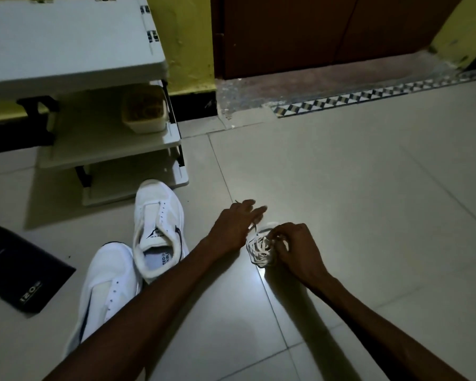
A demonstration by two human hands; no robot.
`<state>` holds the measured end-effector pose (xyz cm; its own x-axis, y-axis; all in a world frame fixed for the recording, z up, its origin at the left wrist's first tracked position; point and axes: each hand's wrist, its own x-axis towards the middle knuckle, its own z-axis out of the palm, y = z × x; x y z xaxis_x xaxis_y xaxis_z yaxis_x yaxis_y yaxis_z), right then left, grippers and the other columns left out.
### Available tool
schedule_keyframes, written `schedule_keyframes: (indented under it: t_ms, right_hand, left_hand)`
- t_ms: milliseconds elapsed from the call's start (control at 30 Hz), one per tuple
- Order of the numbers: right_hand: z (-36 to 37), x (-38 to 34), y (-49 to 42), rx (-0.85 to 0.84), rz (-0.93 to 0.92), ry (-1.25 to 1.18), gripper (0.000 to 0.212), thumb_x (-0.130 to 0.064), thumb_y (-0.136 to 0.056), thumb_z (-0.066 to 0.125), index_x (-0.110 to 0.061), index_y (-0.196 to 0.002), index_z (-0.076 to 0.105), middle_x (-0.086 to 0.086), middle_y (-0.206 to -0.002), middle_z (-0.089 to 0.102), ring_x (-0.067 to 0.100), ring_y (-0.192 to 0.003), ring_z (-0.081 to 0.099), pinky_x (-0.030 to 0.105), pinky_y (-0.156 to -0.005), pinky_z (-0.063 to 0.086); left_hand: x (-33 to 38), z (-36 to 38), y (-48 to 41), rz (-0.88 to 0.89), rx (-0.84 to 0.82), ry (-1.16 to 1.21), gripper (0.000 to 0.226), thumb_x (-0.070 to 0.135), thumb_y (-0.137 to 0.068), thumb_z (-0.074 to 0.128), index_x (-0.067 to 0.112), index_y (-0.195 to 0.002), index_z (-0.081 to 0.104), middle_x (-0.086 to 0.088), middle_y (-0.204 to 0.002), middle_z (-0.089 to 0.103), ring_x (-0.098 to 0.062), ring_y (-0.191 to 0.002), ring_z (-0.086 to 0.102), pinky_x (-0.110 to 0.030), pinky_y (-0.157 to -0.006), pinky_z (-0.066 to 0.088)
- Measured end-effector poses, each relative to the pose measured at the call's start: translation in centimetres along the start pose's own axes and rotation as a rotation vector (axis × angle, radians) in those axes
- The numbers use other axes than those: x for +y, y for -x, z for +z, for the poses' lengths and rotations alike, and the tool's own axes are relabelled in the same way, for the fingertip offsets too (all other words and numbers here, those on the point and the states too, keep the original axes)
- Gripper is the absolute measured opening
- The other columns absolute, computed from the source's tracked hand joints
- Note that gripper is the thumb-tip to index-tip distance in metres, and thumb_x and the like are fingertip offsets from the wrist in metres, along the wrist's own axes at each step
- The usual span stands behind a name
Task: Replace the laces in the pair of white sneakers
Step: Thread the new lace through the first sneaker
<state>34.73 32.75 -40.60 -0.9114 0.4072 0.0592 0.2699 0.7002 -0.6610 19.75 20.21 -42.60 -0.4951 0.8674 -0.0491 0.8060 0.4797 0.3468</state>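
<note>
Work position: the tiled floor (355, 188), in dim light, in front of a brown door (327, 31).

1. Laces. The bundle of white laces (259, 250) lies on the floor between the two hands, well to the right of both shoes. It is loosely coiled, not threaded into either shoe.

2. Right hand (296, 247). The fingers are curled over the right side of the bundle and grasp it against the floor.

3. Left hand (235, 224). It sits just left of and beyond the bundle. A loose strand (254, 229) runs from the bundle up into this hand, and a thin lace tip shows past the knuckles. The hand appears to pinch that strand between thumb and fingers, though motion blur hides the exact contact. The outer fingers are extended.

4. Shoes. The far white sneaker (160, 215) stands upright on the floor with its toe pointing away, and its eyelets hold no lace. The near white sneaker (107, 287) lies beside it, its toe touching the far shoe's heel area. Its eyelets are also unlaced. The left forearm crosses over its rear part.

5. Surroundings. A black box (19, 268) lies flat to the left of the shoes. A white plastic shelf rack (74, 50) stands against the yellow wall (184, 39), with a tub (144, 111) on its middle shelf.
</note>
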Motion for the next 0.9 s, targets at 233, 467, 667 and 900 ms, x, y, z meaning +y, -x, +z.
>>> schedule_keyframes:
  t_ms: [233,467,667,900]
  right_hand:
    - [0.6,0.0,0.4,-0.083,0.025,0.586,0.022,-0.036,-0.078,0.069,-0.022,-0.095,0.072,0.003,-0.106,0.066,0.03,-0.099,0.054,0.035,-0.074,0.043]
    - [-1.8,-3.7,-1.0,0.015,-0.025,0.016,0.023,-0.016,-0.09,0.055,-0.02,-0.106,0.071,-0.003,-0.107,0.07,0.013,-0.103,0.057,0.029,-0.086,0.044]
    - [-2.3,-9.0,-0.7,-0.232,0.132,-0.461,0.032,-0.041,-0.101,0.043,-0.022,-0.094,0.069,-0.005,-0.073,0.069,-0.001,-0.067,0.058,0.014,-0.066,0.042]
    - [-1.5,-8.9,-1.1,-0.147,0.025,-0.094,0.027,-0.028,-0.09,0.062,-0.026,-0.063,0.062,-0.011,-0.052,0.053,0.0,-0.054,0.05,0.016,-0.053,0.031]
  left_hand:
    - [0.1,-0.6,1.1,-0.096,0.082,-0.139,0.012,0.015,-0.088,0.06,0.015,-0.1,0.058,-0.003,-0.101,0.059,-0.023,-0.099,0.052,-0.03,-0.078,0.032]
    - [2.8,-6.8,4.1,-0.153,0.159,0.456,0.007,0.026,-0.091,0.065,0.021,-0.086,0.066,0.005,-0.076,0.067,-0.011,-0.07,0.063,-0.029,-0.067,0.052]
    - [3.4,-9.8,5.9,-0.279,0.277,0.221,0.008,0.018,-0.093,0.062,0.023,-0.086,0.063,0.009,-0.077,0.063,-0.013,-0.074,0.061,-0.029,-0.064,0.047]
    - [2.3,-11.2,7.9,-0.347,0.278,0.252,0.013,0.02,-0.092,0.061,0.021,-0.081,0.068,0.007,-0.074,0.065,-0.013,-0.073,0.06,-0.027,-0.065,0.045]
